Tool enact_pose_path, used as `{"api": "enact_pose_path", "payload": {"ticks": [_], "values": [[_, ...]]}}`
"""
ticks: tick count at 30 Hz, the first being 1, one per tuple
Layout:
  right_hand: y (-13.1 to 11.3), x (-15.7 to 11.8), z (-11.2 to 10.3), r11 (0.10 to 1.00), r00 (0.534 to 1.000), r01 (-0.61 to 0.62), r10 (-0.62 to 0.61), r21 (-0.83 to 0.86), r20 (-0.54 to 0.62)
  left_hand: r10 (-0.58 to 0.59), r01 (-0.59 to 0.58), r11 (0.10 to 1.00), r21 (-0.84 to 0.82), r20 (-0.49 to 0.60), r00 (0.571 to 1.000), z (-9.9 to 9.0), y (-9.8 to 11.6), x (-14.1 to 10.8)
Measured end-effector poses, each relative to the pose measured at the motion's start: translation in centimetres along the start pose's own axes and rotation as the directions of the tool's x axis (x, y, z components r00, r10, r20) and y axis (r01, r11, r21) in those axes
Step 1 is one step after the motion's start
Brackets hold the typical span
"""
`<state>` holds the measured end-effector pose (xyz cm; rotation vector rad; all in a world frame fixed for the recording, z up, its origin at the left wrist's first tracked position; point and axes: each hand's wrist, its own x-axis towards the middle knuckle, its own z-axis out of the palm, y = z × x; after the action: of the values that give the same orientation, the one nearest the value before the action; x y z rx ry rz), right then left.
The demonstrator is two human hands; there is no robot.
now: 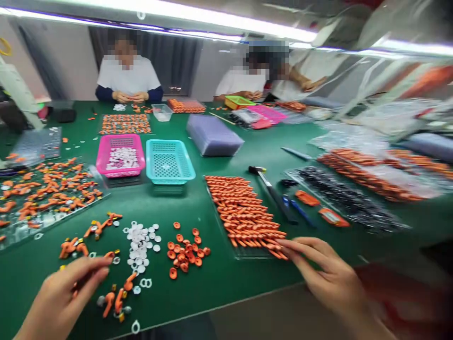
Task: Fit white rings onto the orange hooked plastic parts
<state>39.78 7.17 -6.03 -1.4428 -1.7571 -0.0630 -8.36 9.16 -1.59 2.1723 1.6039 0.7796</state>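
The left hand [72, 293] is just left of and nearer than the white caps [139, 248], thumb and forefinger curled close together over some joined pieces [118, 300]; whether it pinches a small part, I cannot tell. The right hand [322, 269], well right of the caps, has its fingertips on the near corner of the orange handles [244, 212]; the grip there is unclear too. Those handles lie in close rows on a clear tray [253, 256], bare along its near edge. Between the handles and the caps sit loose orange cups [184, 252].

The work looks partway along: left of the caps, joined pieces with yellow ends lie scattered and spread over a larger tray [99, 200], while the handles, cups and caps are yet to be joined, so plenty seems left.

Beyond the caps stand a pink basket [121, 174] of white parts and a blue basket [170, 177]; beyond and right, a hammer [272, 189] and a purple stack [214, 134]. Farthest off, a co-worker [127, 78] sits at the worktop [212, 297].
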Motion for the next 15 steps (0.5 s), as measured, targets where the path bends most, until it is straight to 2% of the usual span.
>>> {"api": "enact_pose_path", "payload": {"ticks": [3,5,7,11,15], "values": [[-2.5,-0.3,1.1,0.998,0.999,0.048,-0.047,0.035,-0.027,0.016,-0.024,0.992,0.12,0.069,0.997,-1.4,-1.0,5.4],[-4.9,-0.2,1.9,0.989,0.994,0.108,-0.11,0.103,0.017,0.015,-0.029,0.989,0.142,0.102,0.995,-1.3,-1.6,8.3],[-7.2,0.1,2.7,0.969,0.983,0.17,-0.179,0.177,0.038,-0.001,-0.021,0.989,0.148,0.145,0.989,-0.6,-2.0,10.0],[-10.9,1.1,4.2,0.919,0.969,0.19,-0.232,0.344,0.086,-0.017,-0.01,0.995,0.1,0.266,0.964,0.2,-2.3,10.0],[-13.8,1.7,6.2,0.843,0.957,0.156,-0.258,0.514,0.133,0.033,-0.035,0.999,-0.002,0.374,0.927,-0.4,-1.7,8.6]]}}
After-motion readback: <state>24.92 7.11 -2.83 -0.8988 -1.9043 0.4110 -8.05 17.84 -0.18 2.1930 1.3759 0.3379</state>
